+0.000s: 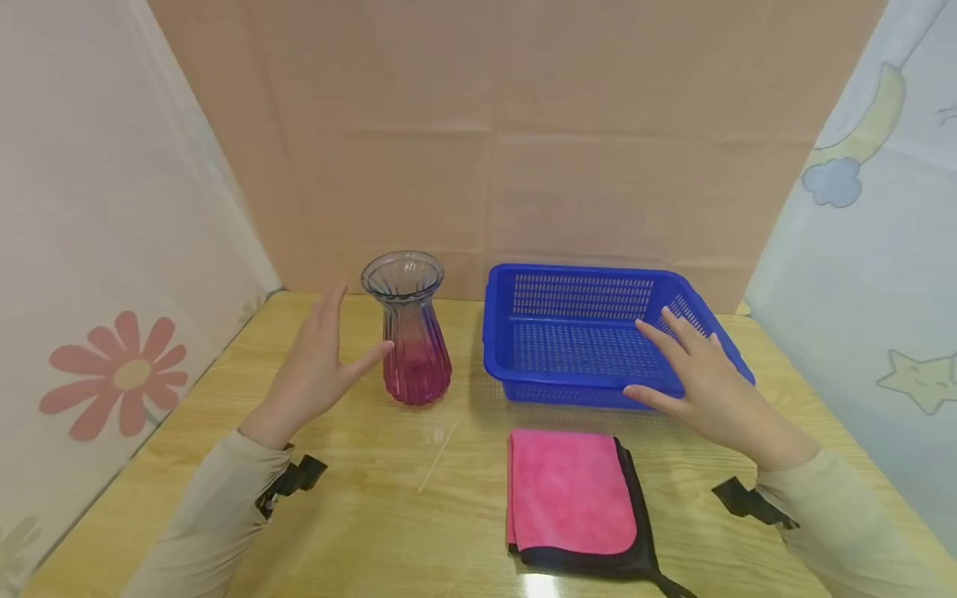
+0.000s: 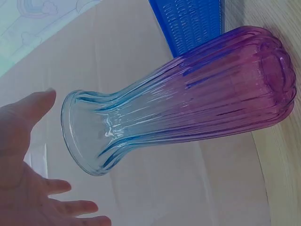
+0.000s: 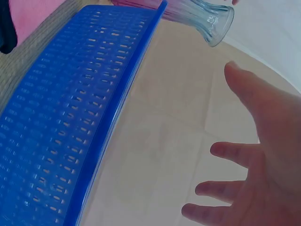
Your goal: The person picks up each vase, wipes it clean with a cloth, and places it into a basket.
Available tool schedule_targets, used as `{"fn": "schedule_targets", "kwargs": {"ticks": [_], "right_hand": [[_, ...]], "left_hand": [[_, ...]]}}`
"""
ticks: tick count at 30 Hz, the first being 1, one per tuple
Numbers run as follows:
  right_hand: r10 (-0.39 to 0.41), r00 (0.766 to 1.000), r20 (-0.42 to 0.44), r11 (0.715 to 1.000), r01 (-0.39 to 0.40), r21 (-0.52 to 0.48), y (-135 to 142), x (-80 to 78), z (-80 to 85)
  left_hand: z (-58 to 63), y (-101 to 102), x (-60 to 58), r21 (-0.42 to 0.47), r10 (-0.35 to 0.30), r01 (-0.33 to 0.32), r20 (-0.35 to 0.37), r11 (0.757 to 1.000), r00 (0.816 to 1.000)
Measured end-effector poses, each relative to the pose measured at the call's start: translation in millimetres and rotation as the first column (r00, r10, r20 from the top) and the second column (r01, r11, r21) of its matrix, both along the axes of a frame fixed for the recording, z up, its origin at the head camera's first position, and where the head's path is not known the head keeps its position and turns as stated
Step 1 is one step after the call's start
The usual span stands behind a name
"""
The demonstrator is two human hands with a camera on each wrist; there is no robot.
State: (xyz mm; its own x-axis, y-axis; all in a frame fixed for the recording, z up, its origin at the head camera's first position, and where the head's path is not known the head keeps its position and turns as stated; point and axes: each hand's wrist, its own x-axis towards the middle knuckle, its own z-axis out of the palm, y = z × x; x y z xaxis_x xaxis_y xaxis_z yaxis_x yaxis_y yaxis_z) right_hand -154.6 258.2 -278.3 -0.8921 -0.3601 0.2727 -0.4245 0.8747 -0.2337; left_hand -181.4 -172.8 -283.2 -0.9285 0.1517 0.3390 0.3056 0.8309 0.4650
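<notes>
A ribbed glass vase (image 1: 416, 345), clear bluish at its flared mouth and magenta toward the base, stands upright on the table. Just left of it is my left hand (image 1: 310, 365), thumb and fingers spread; in the left wrist view the vase (image 2: 188, 94) shows apart from the fingers. My right hand (image 1: 699, 386) hovers over the right front of a blue perforated plastic basket (image 1: 583, 274), its fingers spread and holding nothing. The basket (image 3: 80, 108) also fills the left of the right wrist view.
A folded pink cloth with black edging (image 1: 571, 494) lies in front of the basket, a black strap trailing from its corner. The wooden table (image 1: 374, 515) backs onto a tan sheet (image 1: 486, 124). Patterned white panels (image 1: 112, 208) flank both sides.
</notes>
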Motion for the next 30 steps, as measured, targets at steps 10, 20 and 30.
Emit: {"fn": "schedule_targets", "kwargs": {"ticks": [10,20,30], "right_hand": [[0.107,0.981,-0.163,0.994,-0.106,0.014,-14.1,12.1,-6.2],[0.326,0.919,-0.223,0.944,-0.303,0.134,-39.8,20.6,-22.6],[0.408,0.912,-0.03,0.903,-0.398,0.162,-60.4,21.7,-42.3]], "left_hand": [[-7.6,3.4,-4.2,0.16,0.022,-0.008,-0.087,0.987,0.996],[-19.8,7.3,-10.4,0.214,0.006,0.01,-0.073,0.977,0.997],[-29.0,9.0,-11.3,0.257,0.001,0.002,-0.011,0.966,1.0]]}}
